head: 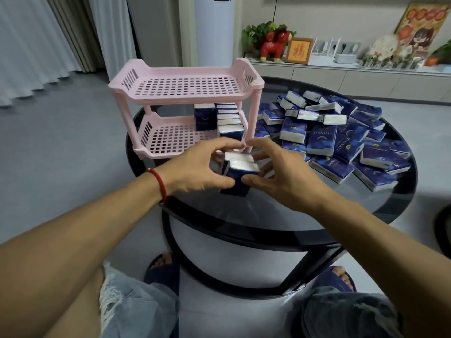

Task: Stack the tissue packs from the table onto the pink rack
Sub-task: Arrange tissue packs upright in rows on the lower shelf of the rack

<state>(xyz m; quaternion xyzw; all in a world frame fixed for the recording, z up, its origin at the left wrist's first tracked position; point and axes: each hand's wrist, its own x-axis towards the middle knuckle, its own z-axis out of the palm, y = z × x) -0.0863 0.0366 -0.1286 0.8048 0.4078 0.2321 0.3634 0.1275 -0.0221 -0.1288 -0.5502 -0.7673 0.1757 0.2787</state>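
Legible text scarce. Framed picture (299,50) on sideboard, 1 o'clock: single red Chinese character 福 on orange ground. Loose tissue packs (321,140) on table, 2 o'clock: pale brand lettering across blue wrappers, too blurred and turned to spell out; small yellow badge on several, unreadable. Poster (423,23) at far 2 o'clock: red roundels, characters not legible.

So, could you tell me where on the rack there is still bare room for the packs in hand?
The top shelf is bare throughout. The lower shelf is free on its left and front; its back right corner holds upright packs. The table right of the rack is crowded with loose packs.
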